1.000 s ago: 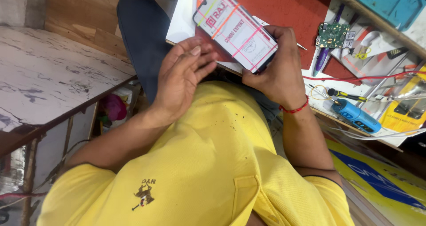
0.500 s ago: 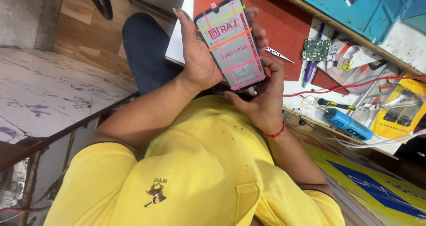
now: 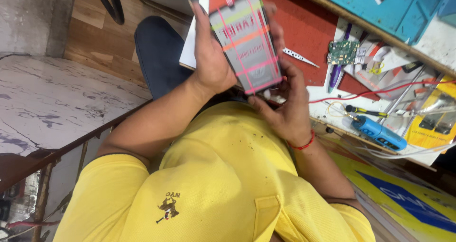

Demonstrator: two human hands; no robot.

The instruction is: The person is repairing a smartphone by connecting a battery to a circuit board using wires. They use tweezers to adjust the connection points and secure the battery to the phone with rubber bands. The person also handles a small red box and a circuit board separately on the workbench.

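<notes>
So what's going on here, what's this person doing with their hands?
A person in a yellow shirt holds a phone up in front of them, its screen bound with pink and orange rubber bands. The left hand grips its left edge, and the right hand supports the lower end. Behind it lies a red mat, with a green circuit board, a screwdriver and a blue tool to the right.

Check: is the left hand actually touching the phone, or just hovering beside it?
Touching. The head view shows the left hand wrapped around the phone's left edge, fingertips up along that side, with no gap between them.
</notes>
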